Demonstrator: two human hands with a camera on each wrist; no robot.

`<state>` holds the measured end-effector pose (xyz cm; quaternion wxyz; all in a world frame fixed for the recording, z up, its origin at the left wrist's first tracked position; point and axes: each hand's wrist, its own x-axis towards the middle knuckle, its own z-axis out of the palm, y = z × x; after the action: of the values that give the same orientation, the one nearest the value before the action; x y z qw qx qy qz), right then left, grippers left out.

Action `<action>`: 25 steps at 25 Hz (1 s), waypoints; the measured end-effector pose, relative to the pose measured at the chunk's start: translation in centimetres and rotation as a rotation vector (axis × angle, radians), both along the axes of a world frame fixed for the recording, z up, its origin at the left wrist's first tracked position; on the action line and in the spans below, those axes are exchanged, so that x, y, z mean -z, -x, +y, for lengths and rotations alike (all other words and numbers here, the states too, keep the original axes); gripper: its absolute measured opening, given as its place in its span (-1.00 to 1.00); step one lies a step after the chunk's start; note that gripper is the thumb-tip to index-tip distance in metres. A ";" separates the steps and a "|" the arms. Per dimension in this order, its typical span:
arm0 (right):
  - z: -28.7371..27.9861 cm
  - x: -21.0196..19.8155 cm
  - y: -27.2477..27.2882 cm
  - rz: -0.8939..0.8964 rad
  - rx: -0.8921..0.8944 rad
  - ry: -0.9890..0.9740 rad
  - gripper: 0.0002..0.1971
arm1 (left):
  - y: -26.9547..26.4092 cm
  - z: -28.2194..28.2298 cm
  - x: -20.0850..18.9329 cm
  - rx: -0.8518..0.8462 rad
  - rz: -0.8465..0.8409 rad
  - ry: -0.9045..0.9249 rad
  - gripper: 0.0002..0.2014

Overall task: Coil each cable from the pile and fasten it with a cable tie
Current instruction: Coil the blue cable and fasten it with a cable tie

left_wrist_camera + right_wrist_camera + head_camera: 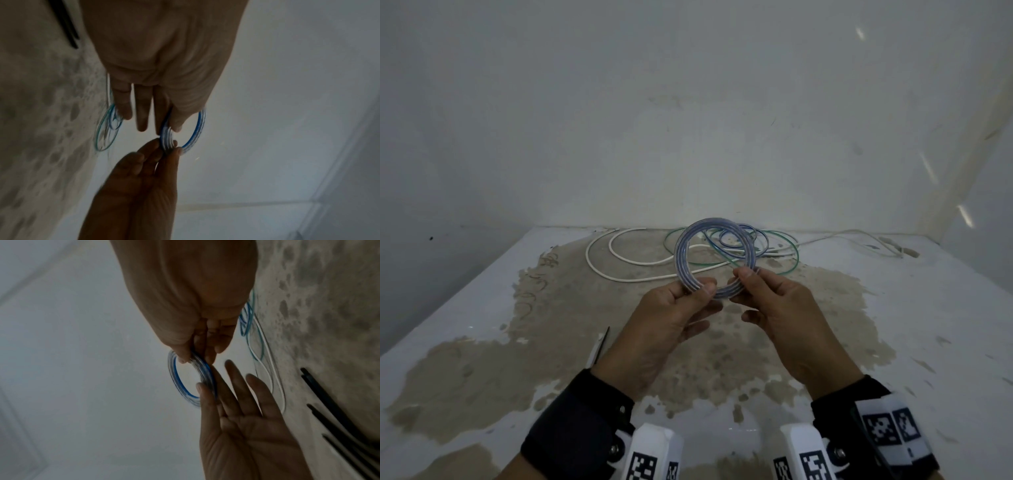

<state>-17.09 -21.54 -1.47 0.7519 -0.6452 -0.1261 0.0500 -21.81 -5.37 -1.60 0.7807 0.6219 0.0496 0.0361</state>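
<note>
Coiled blue-and-clear cable (714,255) sits upright between my two hands, lifted above the stained table (482,359), its lower arc pinched on both sides. From the head view my left hand (671,322) nips the coil between thumb and forefinger, and my right hand (780,308) pinches it just beside, thumb on top. Behind the coil lies the pile: a white cable (619,260), a green cable (787,253) and a smaller blue loop tangled together. The left wrist view shows the coil's separate turns (185,129) under my thumb, with my other fingers straight and free. Only the right wrist view shows several black cable ties (333,410) lying side by side on the table; the head view catches just one dark tip (602,342) beside my left wrist.
</note>
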 end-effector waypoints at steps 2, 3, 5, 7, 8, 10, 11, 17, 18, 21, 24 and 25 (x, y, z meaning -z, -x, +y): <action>-1.4 -0.6 -0.4 -0.104 -0.009 0.231 -0.83 | -0.1 1.3 -0.6 -0.070 -0.059 -0.194 -0.49; -2.1 -1.0 -0.6 -0.172 -0.033 0.376 -0.82 | -0.1 2.0 -1.1 -0.124 -0.121 -0.339 -0.47; -3.1 -1.7 -0.8 -0.287 -0.121 0.633 -0.79 | -0.1 3.1 -2.5 -0.143 -0.216 -0.637 -0.49; -3.2 -2.3 -0.9 -0.372 -0.209 0.799 -0.78 | -0.2 2.9 -3.5 -0.028 -0.215 -0.889 -0.51; -3.0 -2.5 -0.8 -0.400 -0.243 0.854 -0.78 | -0.4 2.5 -3.7 0.033 -0.190 -0.986 -0.50; -2.4 -2.9 -0.6 -0.448 -0.282 0.927 -0.79 | -0.8 1.5 -3.3 0.105 -0.140 -1.072 -0.49; -2.1 -3.1 -0.5 -0.462 -0.292 0.952 -0.80 | -1.1 1.1 -2.8 0.114 -0.131 -1.090 -0.52; -2.0 -3.0 -1.0 -0.454 -0.300 0.879 -0.76 | -1.8 0.2 -1.1 0.045 -0.209 -0.930 -0.75; -2.0 -2.8 -1.1 -0.429 -0.284 0.824 -0.76 | -2.0 0.3 -1.0 0.031 -0.198 -0.844 -0.76; -2.1 -2.3 -0.8 -0.327 -0.274 0.697 -0.79 | -2.3 0.5 -0.8 -0.021 -0.119 -0.623 -0.77; -2.3 -1.8 -0.8 -0.231 -0.343 0.640 -0.77 | -2.2 0.9 -0.8 -0.003 -0.065 -0.525 -0.79; -2.3 -1.8 -0.8 -0.207 -0.355 0.622 -0.77 | -2.1 1.0 -0.8 0.018 -0.058 -0.519 -0.82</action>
<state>-16.25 -23.80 0.35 0.4825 -0.8126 -0.2903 0.1499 -19.67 -4.36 -0.79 0.5966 0.8003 0.0107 0.0586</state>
